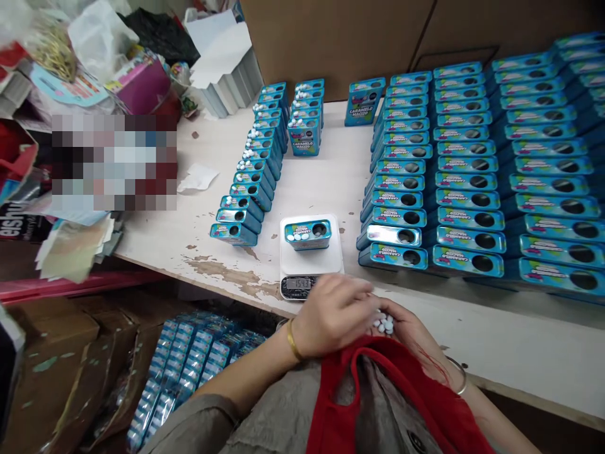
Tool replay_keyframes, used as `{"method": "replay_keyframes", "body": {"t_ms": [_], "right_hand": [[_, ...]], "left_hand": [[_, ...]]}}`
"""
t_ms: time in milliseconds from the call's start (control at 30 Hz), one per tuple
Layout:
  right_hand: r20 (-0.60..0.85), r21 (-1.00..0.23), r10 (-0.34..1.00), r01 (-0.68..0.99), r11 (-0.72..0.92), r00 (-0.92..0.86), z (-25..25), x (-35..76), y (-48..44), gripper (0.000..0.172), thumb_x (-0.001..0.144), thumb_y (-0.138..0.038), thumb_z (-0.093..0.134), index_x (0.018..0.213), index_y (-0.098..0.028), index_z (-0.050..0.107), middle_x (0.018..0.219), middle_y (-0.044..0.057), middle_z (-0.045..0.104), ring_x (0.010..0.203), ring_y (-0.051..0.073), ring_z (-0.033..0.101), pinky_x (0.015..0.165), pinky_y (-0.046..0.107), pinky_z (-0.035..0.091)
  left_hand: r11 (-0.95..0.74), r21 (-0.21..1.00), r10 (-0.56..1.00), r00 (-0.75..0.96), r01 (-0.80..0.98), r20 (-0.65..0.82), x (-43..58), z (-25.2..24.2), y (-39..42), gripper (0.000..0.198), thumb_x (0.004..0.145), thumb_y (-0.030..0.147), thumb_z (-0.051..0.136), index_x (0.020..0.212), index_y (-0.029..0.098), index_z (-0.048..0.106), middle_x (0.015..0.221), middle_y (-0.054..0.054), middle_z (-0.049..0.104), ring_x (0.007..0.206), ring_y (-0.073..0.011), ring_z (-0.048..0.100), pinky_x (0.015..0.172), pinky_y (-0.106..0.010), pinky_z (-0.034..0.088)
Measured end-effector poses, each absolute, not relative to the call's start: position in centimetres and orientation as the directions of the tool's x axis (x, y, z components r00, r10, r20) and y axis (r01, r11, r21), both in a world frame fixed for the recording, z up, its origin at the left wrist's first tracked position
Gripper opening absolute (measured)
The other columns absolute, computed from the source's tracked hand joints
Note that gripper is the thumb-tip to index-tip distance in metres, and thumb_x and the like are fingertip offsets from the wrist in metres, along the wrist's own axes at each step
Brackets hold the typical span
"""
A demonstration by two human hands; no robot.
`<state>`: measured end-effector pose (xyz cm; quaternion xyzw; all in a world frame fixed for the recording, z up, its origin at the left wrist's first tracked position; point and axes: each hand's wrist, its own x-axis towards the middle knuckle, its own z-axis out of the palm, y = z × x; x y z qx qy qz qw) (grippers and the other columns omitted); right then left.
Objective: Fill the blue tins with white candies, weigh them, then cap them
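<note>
Rectangular blue metal tins point(456, 257) lined a long white table point(321, 183)

The table, its pale coat chipped in patches, ran before a flat brown panel point(331, 44). Brown cardboard cartons point(61, 340) sat below, at left. Tins filled the table's right side in rows, round dark holes in their tops; 2 rows stood further left, many topped with pale round candies point(297, 237). Between these groups, a flat white electronic scale point(307, 260) carried 1 blue tin point(312, 243), a few candies beside its hole. The person's right hand point(407, 325) was cupped, fingers half curled around a small heap of candies. The left hand point(333, 312), fingers loosely bent, lay over it; whether it gripped any cannot be told.
</note>
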<state>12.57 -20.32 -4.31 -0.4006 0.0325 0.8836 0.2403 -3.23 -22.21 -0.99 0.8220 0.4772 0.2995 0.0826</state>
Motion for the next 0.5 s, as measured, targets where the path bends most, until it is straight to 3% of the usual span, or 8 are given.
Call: {"method": "replay_keyframes", "body": {"t_ms": [100,233,333,500], "right_hand": [[-0.772,-0.073,0.329,-0.438,-0.896,-0.544,-3.8,12.3,-20.1,0.019,0.079,-0.015,0.06,0.096,-0.012,0.068,0.092,0.01,0.074,0.088,0.021,0.07,0.083,0.031,0.057],[-0.818,-0.038,0.28,-0.439,-0.898,-0.503,-2.6,12.1,-19.7,0.027,0.079,-0.013,0.06,0.105,-0.008,0.065,0.103,0.018,0.071,0.098,0.024,0.067,0.087,0.031,0.056],[-0.805,-0.032,0.289,-0.448,-0.893,-0.518,-2.3,12.0,-19.7,0.029,0.08,-0.013,0.059,0.108,-0.007,0.064,0.106,0.019,0.07,0.102,0.025,0.066,0.088,0.032,0.055],[-0.787,-0.036,0.31,-0.462,-0.886,-0.533,-2.5,11.9,-19.7,0.03,0.08,-0.014,0.059,0.109,-0.007,0.063,0.107,0.019,0.07,0.103,0.026,0.065,0.088,0.032,0.055]], "left_hand": [[-0.349,0.397,0.827,0.079,0.849,0.557,-6.3,-0.1,-22.0,0.023,0.084,0.026,0.058,0.106,0.019,0.059,0.107,-0.009,0.06,0.1,-0.019,0.054,0.087,-0.036,0.041],[-0.064,0.301,0.84,-0.111,0.951,0.531,-9.4,-0.1,-21.7,0.039,0.086,0.034,0.056,0.122,0.019,0.054,0.127,-0.014,0.051,0.119,-0.0268,0.045,0.098,-0.044,0.033],[-0.015,0.253,0.883,-0.106,0.967,0.458,-9.5,-0.6,-21.4,0.044,0.087,0.039,0.053,0.127,0.02,0.051,0.138,-0.015,0.044,0.13,-0.0295,0.035,0.104,-0.048,0.026],[-0.131,0.245,0.936,0.039,0.961,0.35,-7.9,-1.0,-19.7,0.05,0.089,0.042,0.048,0.133,0.018,0.044,0.146,-0.015,0.035,0.139,-0.0297,0.023,0.109,-0.051,0.016]]}}
